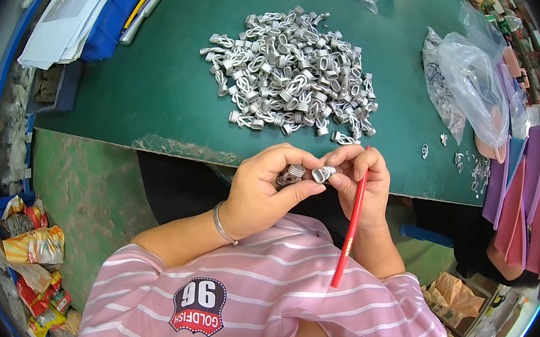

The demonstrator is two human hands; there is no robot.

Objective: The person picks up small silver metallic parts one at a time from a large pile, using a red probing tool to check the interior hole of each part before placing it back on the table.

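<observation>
My left hand [260, 186] is closed around small silver metal fittings; one ribbed silver fitting [293, 172] shows inside the curled fingers. Between the fingertips of both hands is another silver fitting [323, 174], its oval open end showing. My right hand [362, 182] pinches that fitting and also grips a slim red stick [350, 234], which slants down toward my striped shirt. The stick's upper tip is by the fingers, and I cannot tell what kind of tool it is. Just beyond my hands lies a heap of similar fittings [293, 77] with ribbed collars and twisted loops.
The heap rests on a green tabletop [137, 97] with a worn front edge. Clear plastic bags [471, 81] and loose small silver parts [478, 173] lie at the right. Purple and red bins [524, 207] stand beyond. At the far left are a blue tray [101, 38] with papers and shelves with packets.
</observation>
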